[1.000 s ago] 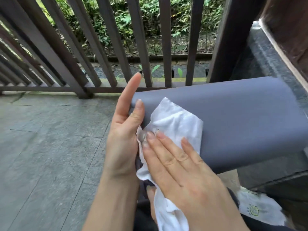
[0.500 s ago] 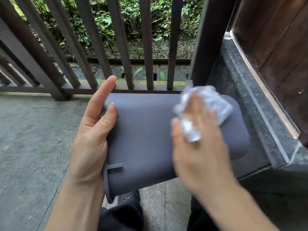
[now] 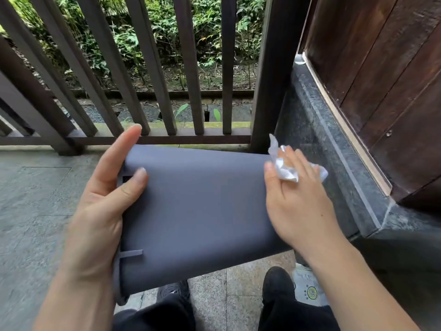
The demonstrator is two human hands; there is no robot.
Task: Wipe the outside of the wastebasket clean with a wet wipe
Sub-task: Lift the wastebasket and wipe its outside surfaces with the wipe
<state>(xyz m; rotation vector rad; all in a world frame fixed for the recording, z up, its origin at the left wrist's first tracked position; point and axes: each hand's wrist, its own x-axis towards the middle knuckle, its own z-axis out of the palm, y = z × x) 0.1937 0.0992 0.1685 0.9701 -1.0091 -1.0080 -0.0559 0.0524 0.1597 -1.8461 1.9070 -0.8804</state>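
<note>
A grey-blue wastebasket (image 3: 198, 211) lies on its side in front of me, its rim to the left and its closed bottom end to the right. My left hand (image 3: 105, 206) grips the rim end, thumb on top and index finger stretched along the far edge. My right hand (image 3: 298, 201) presses a crumpled white wet wipe (image 3: 286, 168) against the bottom end of the wastebasket. The wipe sticks out between and beyond the fingers.
A dark wooden railing (image 3: 152, 75) stands just beyond the wastebasket, with plants behind it. A stone ledge (image 3: 334, 149) and a wooden door (image 3: 381, 80) are to the right. My dark shoes (image 3: 278, 283) stand on the paved floor, with a white packet (image 3: 310, 290) beside them.
My right hand has slid the wipe from the rim end along the wastebasket to its bottom end. The wipe has bunched up. The wastebasket has moved further from the camera.
</note>
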